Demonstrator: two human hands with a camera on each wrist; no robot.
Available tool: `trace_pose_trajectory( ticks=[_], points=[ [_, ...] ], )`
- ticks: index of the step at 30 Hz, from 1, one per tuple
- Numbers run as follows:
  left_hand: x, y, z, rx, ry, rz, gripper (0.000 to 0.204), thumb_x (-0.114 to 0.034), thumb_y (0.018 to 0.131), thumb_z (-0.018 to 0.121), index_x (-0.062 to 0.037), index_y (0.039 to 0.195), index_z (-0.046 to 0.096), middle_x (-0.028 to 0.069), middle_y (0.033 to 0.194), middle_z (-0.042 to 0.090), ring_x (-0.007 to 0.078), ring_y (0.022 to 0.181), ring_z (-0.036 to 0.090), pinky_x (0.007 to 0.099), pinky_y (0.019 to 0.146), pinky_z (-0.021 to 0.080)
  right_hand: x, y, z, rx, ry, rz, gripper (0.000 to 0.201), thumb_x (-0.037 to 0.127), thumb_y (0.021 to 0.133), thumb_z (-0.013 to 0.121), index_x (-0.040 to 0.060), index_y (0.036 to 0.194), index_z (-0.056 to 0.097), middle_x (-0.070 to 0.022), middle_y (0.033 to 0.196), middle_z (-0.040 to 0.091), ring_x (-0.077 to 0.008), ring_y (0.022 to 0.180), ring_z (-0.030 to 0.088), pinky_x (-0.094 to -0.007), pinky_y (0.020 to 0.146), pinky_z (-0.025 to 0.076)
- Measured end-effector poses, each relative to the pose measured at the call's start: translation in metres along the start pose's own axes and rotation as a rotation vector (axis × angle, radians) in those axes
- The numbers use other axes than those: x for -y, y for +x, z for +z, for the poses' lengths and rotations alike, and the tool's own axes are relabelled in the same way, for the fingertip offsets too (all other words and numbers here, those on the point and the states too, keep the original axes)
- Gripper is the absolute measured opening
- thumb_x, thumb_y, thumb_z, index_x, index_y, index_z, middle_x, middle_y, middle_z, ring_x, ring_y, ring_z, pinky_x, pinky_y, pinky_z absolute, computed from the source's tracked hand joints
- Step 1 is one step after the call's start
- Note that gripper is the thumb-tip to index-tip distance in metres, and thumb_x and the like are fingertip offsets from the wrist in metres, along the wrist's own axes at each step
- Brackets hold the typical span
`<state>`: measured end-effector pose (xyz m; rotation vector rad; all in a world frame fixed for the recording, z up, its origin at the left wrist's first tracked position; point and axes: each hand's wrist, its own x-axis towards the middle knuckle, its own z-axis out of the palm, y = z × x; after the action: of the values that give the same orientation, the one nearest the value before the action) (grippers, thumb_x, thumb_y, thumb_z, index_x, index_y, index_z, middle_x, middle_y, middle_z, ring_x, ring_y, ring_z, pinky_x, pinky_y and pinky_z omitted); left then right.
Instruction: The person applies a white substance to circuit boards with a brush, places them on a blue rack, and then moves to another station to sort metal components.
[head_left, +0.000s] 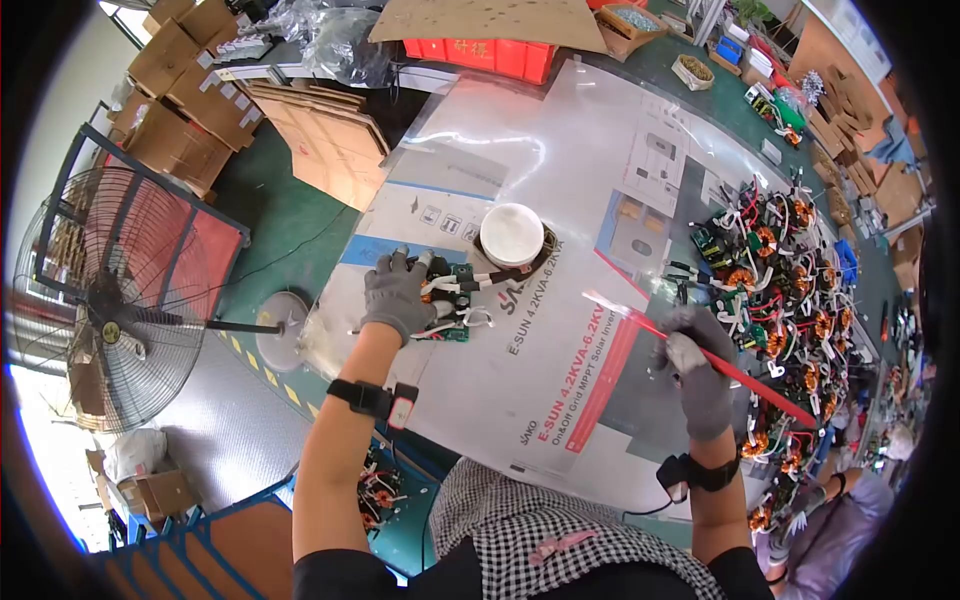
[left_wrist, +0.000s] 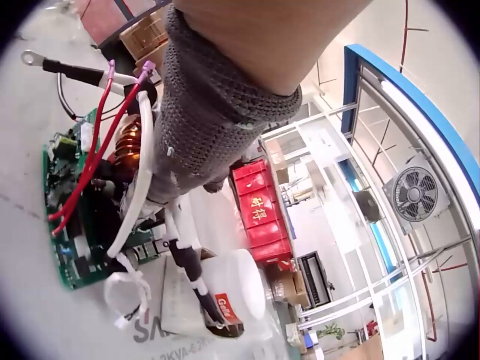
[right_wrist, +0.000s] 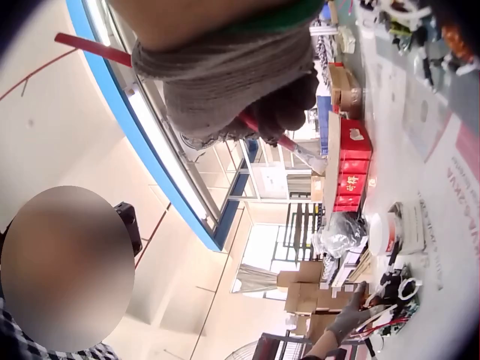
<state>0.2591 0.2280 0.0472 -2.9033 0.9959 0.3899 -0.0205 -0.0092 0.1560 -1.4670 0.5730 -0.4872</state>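
Note:
My gloved left hand grips a green circuit board with a copper coil and red, white and black wires. Its fingertips are hidden behind the coil and wires in the left wrist view. In my gloved right hand is a long red stick-like brush with a whitish tip pointing left, over the printed sheet. A white round tub with a red label stands just beyond the board, and a black cable with a metal lug reaches past it.
Many boards with copper coils are heaped along the table's right side. A large fan stands at the left. At the far edge, cardboard lies over a red crate. Another person is at lower right.

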Motion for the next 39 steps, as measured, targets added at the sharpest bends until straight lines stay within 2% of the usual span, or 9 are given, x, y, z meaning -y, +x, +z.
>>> trace_pose_trajectory(
  ticks=[4, 12, 15, 19, 20, 23, 28, 36, 39],
  points=[
    [0.013, -0.034, 0.005, -0.307, -0.058, 0.135, 0.089, -0.055, 0.067, 0.077, -0.0174, 0.141, 0.046, 0.016, 0.149, 0.036, 0.0389, 0.137, 0.031, 0.0541, 0.114, 0.019, 0.005, 0.046, 0.061, 0.166, -0.043, -0.013, 0.015, 0.004, 0.088, 0.049, -0.0041, 0.097, 0.059, -0.0051, 0.073, 0.057, -0.0113, 0.063, 0.051, -0.0258, 0.059, 0.044],
    [0.056, -0.016, -0.009, -0.139, -0.158, 0.441, 0.092, -0.057, 0.065, 0.077, -0.014, 0.141, 0.047, 0.0153, 0.15, 0.035, 0.0398, 0.142, 0.022, 0.0539, 0.118, 0.01, -0.01, 0.078, 0.111, 0.143, -0.075, 0.029, 0.016, 0.007, 0.088, 0.051, -0.0024, 0.097, 0.06, -0.0054, 0.072, 0.057, -0.0112, 0.064, 0.053, -0.0254, 0.06, 0.044],
    [0.058, 0.014, -0.018, -0.071, -0.135, 0.455, 0.091, -0.057, 0.066, 0.077, -0.0132, 0.14, 0.048, 0.0149, 0.148, 0.038, 0.0395, 0.142, 0.024, 0.051, 0.118, 0.015, -0.021, 0.095, 0.108, 0.12, -0.13, 0.025, 0.014, 0.007, 0.087, 0.053, -0.0012, 0.096, 0.061, -0.0049, 0.071, 0.058, -0.0099, 0.06, 0.053, -0.0238, 0.055, 0.043],
    [0.047, 0.043, -0.04, 0.125, -0.054, 0.403, 0.075, -0.053, 0.069, 0.076, -0.0121, 0.13, 0.058, 0.0133, 0.141, 0.044, 0.0366, 0.132, 0.038, 0.0438, 0.104, 0.042, -0.028, 0.127, 0.107, 0.111, -0.235, 0.183, 0.012, 0.007, 0.087, 0.056, -0.0001, 0.093, 0.062, -0.0033, 0.071, 0.058, -0.0081, 0.054, 0.052, -0.0215, 0.047, 0.041],
    [0.045, 0.048, -0.024, -0.08, -0.121, 0.392, 0.057, -0.046, 0.067, 0.077, -0.0084, 0.108, 0.069, 0.0152, 0.126, 0.05, 0.0364, 0.118, 0.048, 0.0422, 0.093, 0.05, -0.031, 0.135, 0.109, 0.138, -0.225, 0.209, 0.01, 0.007, 0.087, 0.055, 0.0009, 0.09, 0.062, -0.0022, 0.069, 0.058, -0.0075, 0.051, 0.051, -0.0209, 0.045, 0.04],
    [0.036, 0.061, -0.032, 0.184, -0.15, 0.32, 0.06, -0.05, 0.071, 0.077, -0.0085, 0.113, 0.067, 0.0127, 0.13, 0.05, 0.033, 0.115, 0.05, 0.0399, 0.093, 0.05, -0.04, 0.154, 0.122, 0.153, -0.207, 0.276, 0.01, 0.008, 0.088, 0.055, 0.0017, 0.087, 0.063, -0.002, 0.067, 0.058, -0.0068, 0.052, 0.052, -0.0205, 0.045, 0.039],
    [0.031, 0.038, -0.011, 0.027, -0.241, 0.295, 0.041, -0.039, 0.074, 0.077, -0.0038, 0.095, 0.071, 0.0107, 0.114, 0.052, 0.0293, 0.101, 0.056, 0.0419, 0.081, 0.052, -0.054, 0.177, 0.14, 0.178, -0.284, 0.408, 0.014, 0.009, 0.088, 0.053, 0.0037, 0.08, 0.063, -0.0016, 0.053, 0.051, -0.0079, 0.042, 0.047, -0.0219, 0.039, 0.034],
    [0.024, -0.024, -0.007, 0.196, -0.266, 0.179, 0.053, -0.043, 0.065, 0.078, -0.0071, 0.102, 0.067, 0.015, 0.116, 0.055, 0.0335, 0.099, 0.059, 0.0434, 0.082, 0.051, -0.059, 0.196, 0.104, 0.26, -0.18, 0.348, 0.025, 0.019, 0.087, 0.047, 0.001, 0.078, 0.062, -0.0038, 0.051, 0.051, -0.0101, 0.039, 0.045, -0.0241, 0.037, 0.034],
    [0.041, -0.027, -0.007, -0.226, -0.238, 0.477, 0.059, -0.044, 0.063, 0.079, -0.0103, 0.11, 0.067, 0.0161, 0.122, 0.055, 0.0373, 0.109, 0.057, 0.044, 0.088, 0.051, -0.051, 0.182, 0.11, 0.252, -0.167, 0.314, 0.018, 0.013, 0.087, 0.049, 0.001, 0.081, 0.061, -0.0031, 0.058, 0.053, -0.009, 0.044, 0.046, -0.0227, 0.042, 0.037]
  ],
)
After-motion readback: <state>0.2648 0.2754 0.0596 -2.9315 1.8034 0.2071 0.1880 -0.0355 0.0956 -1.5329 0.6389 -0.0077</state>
